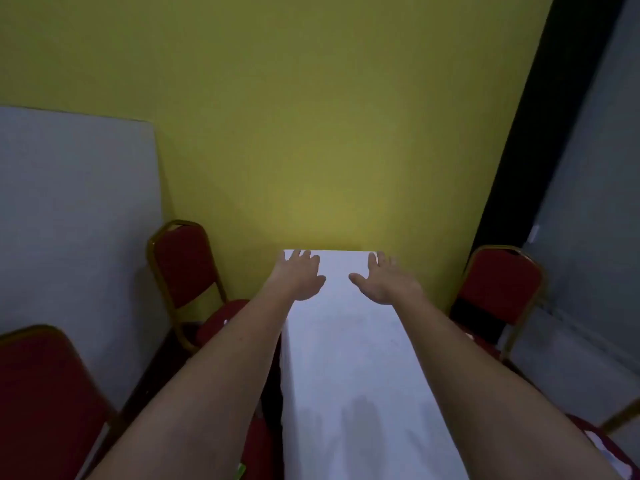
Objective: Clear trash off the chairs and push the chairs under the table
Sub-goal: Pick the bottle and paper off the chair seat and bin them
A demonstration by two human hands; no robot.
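Note:
A narrow white table (pixel 353 368) runs away from me to a yellow wall. Both my arms stretch out over it. My left hand (pixel 298 275) and my right hand (pixel 384 280) hover palm down above the far end, fingers spread, holding nothing. A red chair with a gold frame (pixel 183 265) stands at the far left, and a small white scrap (pixel 225 322) shows on its seat beside my forearm. Another red chair (pixel 498 285) stands at the far right. A nearer right chair seat (pixel 599 445) carries white paper trash (pixel 602 452). Near my left elbow something green (pixel 240 469) peeks out.
A third red chair back (pixel 38 400) is at the near left. A grey-white panel (pixel 76 209) leans along the left side. A grey wall and dark vertical strip (pixel 540 133) close the right side. The table's far end meets the yellow wall (pixel 311 133).

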